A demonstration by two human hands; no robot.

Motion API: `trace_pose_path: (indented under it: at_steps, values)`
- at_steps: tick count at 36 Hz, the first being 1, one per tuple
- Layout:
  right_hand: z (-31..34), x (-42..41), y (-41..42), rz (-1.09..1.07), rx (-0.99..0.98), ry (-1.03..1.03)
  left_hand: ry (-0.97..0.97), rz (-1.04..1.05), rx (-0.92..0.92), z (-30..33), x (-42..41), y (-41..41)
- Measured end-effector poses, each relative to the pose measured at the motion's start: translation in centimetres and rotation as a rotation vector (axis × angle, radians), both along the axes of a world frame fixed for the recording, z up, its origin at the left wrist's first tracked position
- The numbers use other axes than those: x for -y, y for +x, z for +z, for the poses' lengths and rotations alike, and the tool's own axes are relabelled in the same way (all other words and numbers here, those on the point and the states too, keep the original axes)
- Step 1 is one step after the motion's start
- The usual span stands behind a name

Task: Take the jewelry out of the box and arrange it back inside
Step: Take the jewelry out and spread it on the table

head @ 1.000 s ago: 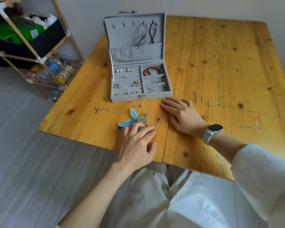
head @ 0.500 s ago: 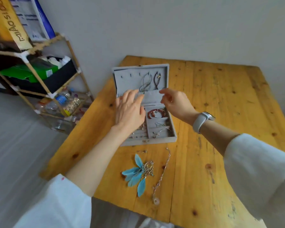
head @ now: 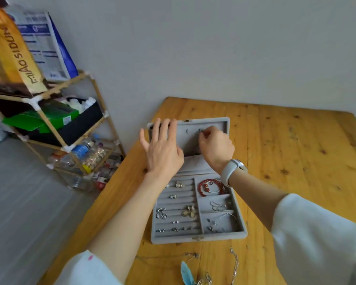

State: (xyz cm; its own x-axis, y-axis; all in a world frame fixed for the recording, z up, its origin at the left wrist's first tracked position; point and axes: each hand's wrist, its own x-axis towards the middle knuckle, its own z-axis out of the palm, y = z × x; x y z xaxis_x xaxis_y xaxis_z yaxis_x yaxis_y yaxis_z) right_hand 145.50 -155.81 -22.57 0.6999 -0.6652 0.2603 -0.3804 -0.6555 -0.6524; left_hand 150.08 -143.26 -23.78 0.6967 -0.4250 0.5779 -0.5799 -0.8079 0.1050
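- A wooden shelf rack [head: 49, 124] stands on the floor off the table's left edge, with a green box [head: 39, 120] on a middle shelf and plastic bottles [head: 84, 153] lower down.
- The left hand [head: 162, 149] lies flat against the left part of the box's raised lid [head: 222, 124], fingers straight and together, thumb spread out to the left; it holds nothing.
- The grey jewelry box [head: 197, 239] sits open on the wooden table [head: 296, 151], nearer the left edge than the right, its lid standing up on the far side.
- In the box's left section, small earrings [head: 173, 196] and a flower-shaped piece [head: 189, 210] sit in the ridged rows.
- The right hand [head: 216, 147], with a white watch [head: 232, 169] on its wrist, is up at the lid lining, fingers curled with the tips together by the small hooks; what they pinch, if anything, I cannot tell.
- A red bead bracelet [head: 210, 187] lies in the box's far right compartment; thin silver pieces [head: 218, 206] fill the two compartments nearer the front.
- On the table near its front edge, in front of the box, lie a blue feather piece [head: 187, 272] and, to its right, a silver chain [head: 234, 264].
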Motion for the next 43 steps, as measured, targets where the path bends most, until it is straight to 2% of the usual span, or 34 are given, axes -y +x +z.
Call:
trace_pose_path:
  at_steps: [4, 8, 11, 16, 19, 21, 24, 27, 32, 37, 39, 43]
  values:
    - [2.0, 0.7, -0.4, 0.004, 0.204, 0.022, 0.003, -0.012, -0.027, 0.3, -0.2, 0.0]
    - [5.4, 1.5, -1.3, 0.196, 0.398, 0.119, 0.012, -0.03, -0.133, 1.4, -0.4, -0.5]
    - [7.9, 1.5, -2.6, 0.31, 0.464, 0.159, -0.033, -0.045, -0.195, 2.4, -0.5, -1.0]
    - [11.2, 0.8, -5.6, 0.436, 0.514, 0.206, -0.317, -0.17, -0.281, 4.3, -0.7, -3.5]
    - [13.1, 0.1, -7.7, 0.508, 0.56, 0.274, -0.508, -0.29, -0.46, 5.7, -0.5, -6.0]
    - [14.3, -0.5, -9.1, 0.55, 0.592, 0.329, -0.555, -0.35, -0.603, 6.2, -0.4, -7.5]
    - [15.5, -1.0, -11.4, 0.605, 0.623, 0.43, -0.522, -0.437, -0.707, 6.2, -0.1, -9.2]
    - [15.9, -1.2, -13.8, 0.625, 0.667, 0.548, -0.51, -0.522, -0.734, 5.9, 0.3, -10.9]
    - [15.0, -0.7, -17.3, 0.62, 0.744, 0.726, -0.498, -0.56, -0.827, 4.8, 0.7, -14.3]
    - [12.3, -0.1, -20.4, 0.658, 0.675, 0.818, -0.404, -0.562, -0.829, 2.4, 1.3, -17.0]
    - [11.3, 0.3, -21.4, 0.64, 0.664, 0.851, -0.41, -0.643, -0.935, 1.6, 1.4, -18.4]
    - [9.0, 1.4, -23.3, 0.524, 0.652, 0.854, -0.446, -0.769, -1.288, -0.1, 1.1, -21.9]
